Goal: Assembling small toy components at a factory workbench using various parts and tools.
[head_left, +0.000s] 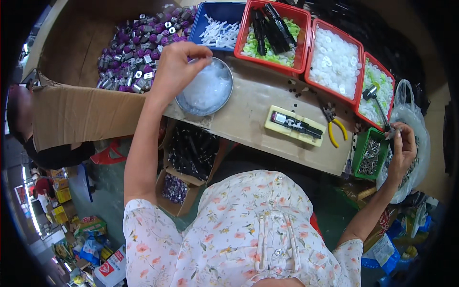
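While my left hand [177,67] dips its pinched fingertips over the rim of the metal bowl [224,98], near the far left of the bench [258,119], I cannot tell whether a clear plastic piece [208,86] is already between them. The bowl is heaped with these pale, see-through bits, and it sits close to the bench's left front edge, so a careless tug could tip it toward the open box [191,153] of black parts below.

My right hand [401,148] is off the right end of the bench, fingers closed on a small metal part [391,131] above the green bin [370,158] of screws. That part is tiny; a loose hold would likely drop it into the bin or the plastic bag [411,115] beside it, where it would be hard to find.

With my arms spread this wide, I can watch only one hand at a time. Between them lie a yellow jig [296,125] holding a black piece and yellow-handled pliers [334,126]; a sweeping forearm might knock either. Red trays [306,43] of white and green pieces line the far edge.
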`<state>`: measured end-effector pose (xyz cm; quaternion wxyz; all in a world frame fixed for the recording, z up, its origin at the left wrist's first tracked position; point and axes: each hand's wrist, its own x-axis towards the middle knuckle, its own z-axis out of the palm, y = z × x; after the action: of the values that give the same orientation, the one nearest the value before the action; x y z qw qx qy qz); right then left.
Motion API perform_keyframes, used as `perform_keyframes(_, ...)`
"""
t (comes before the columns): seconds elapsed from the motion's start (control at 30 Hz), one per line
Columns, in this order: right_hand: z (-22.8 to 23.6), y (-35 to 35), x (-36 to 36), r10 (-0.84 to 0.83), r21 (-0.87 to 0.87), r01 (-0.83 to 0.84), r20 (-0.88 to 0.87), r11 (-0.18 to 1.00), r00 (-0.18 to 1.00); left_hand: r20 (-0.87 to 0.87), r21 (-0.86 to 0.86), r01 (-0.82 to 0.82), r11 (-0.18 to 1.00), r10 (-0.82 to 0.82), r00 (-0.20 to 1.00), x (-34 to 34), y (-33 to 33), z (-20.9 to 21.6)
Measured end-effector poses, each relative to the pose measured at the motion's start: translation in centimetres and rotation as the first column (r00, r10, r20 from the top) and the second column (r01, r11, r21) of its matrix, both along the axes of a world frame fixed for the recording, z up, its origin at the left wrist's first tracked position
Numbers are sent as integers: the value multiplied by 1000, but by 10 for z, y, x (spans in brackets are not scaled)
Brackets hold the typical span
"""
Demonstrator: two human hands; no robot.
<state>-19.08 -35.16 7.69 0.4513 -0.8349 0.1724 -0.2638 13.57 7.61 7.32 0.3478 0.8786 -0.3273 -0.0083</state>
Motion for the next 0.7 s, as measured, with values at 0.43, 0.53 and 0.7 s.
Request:
perform_keyframes(0.43,12,44,29,78,55,-78,-12,995,997,82,27,60,998,-62,995,-19,8,4)
perform_keyframes(0.53,12,83,43,130,132,-126,-20,983,991,-48,-186,-17,982,8,999,-34,-1,14)
perform_keyframes(0.7,0,138,70,289,91,-280,-105,956,952,-460,-405,-182,896,-28,887,-79,-32,11)
